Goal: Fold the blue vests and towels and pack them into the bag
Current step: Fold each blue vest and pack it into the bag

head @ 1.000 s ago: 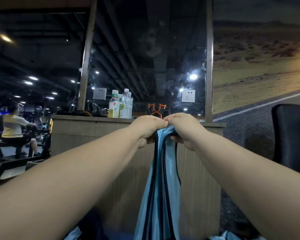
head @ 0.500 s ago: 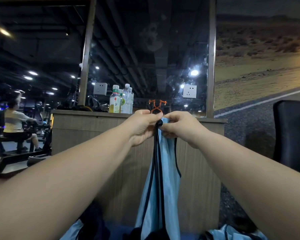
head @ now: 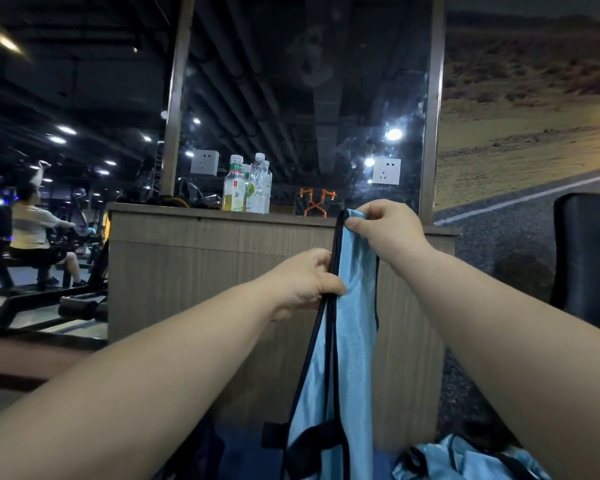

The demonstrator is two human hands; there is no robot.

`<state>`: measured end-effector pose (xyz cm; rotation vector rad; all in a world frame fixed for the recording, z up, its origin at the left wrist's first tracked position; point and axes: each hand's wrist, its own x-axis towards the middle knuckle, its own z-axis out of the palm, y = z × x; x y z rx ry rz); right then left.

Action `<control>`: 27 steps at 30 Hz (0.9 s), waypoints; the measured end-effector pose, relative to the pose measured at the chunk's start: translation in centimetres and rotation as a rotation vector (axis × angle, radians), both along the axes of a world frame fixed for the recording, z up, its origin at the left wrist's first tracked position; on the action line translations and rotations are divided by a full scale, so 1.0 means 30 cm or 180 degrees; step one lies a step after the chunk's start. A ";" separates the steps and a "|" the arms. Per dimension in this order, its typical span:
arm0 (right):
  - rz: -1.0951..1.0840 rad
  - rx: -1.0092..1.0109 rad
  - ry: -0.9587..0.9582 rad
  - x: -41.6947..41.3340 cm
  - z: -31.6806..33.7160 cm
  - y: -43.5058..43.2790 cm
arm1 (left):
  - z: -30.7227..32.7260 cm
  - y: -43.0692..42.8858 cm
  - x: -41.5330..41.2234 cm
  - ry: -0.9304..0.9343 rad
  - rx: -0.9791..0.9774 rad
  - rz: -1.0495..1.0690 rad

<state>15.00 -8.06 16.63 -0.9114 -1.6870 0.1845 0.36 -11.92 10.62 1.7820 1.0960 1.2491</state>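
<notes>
A blue vest [head: 355,306] hangs between two hands — the right hand [head: 387,233] pinches its top, the left hand [head: 303,282] pinches its black edge lower down.

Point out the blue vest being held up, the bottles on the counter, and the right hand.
blue vest [head: 355,323]: head view, hanging light-blue panel.
bottles [head: 247,190]: head view, middle bottle's label.
right hand [head: 388,230]: head view, back of hand.

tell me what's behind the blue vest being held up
The wooden counter stands behind the blue vest. The strip of its front panel directly behind the fabric is covered.
</notes>
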 end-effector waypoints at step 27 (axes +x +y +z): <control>0.0911 -0.1543 -0.1837 0.010 -0.292 0.053 | -0.196 0.124 -0.084 0.0790 -0.0403 0.0468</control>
